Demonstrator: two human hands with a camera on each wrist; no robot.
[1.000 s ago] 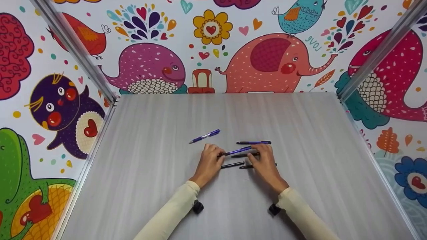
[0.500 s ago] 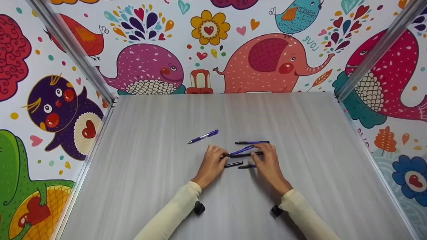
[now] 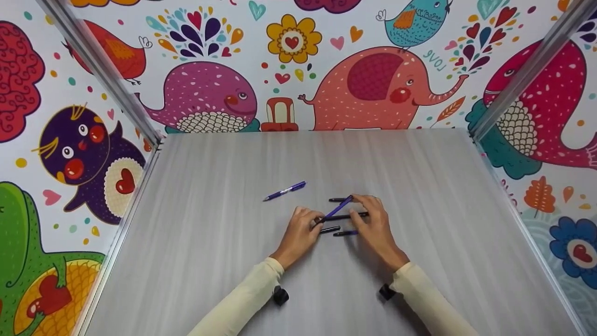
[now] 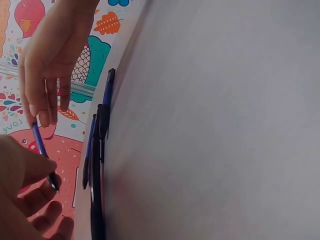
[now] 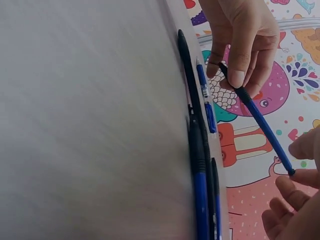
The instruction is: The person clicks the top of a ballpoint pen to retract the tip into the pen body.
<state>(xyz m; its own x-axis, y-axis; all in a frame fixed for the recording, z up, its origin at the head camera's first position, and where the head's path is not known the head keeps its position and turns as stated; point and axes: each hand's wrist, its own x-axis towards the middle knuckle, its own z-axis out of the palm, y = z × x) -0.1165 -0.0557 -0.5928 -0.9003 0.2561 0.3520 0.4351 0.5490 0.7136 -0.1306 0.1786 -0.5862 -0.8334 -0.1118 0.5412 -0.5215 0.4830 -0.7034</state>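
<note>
Between thumb and fingers my left hand (image 3: 298, 235) pinches a blue pen (image 3: 338, 208) by its black grip end, held up off the table. The pen slants up and away to the right in the head view. My right hand (image 3: 375, 228) touches its far end with a fingertip, the thumb standing apart from it in the right wrist view. Below the hands lie a long black pen (image 3: 345, 217), a short-looking black pen (image 3: 330, 229) partly behind the left hand, and a blue-and-black pen (image 3: 344, 233) partly covered by the right hand.
Another dark pen (image 3: 336, 199) lies beyond, mostly hidden by the right fingers. A blue clicker pen (image 3: 285, 191) lies farther left on the grey table (image 3: 210, 210). Patterned walls and metal rails (image 3: 149, 135) border the table.
The held pen has turned steeper, its right end swinging up and away with my right fingertips. My left hand has shifted slightly right with its grip kept.
</note>
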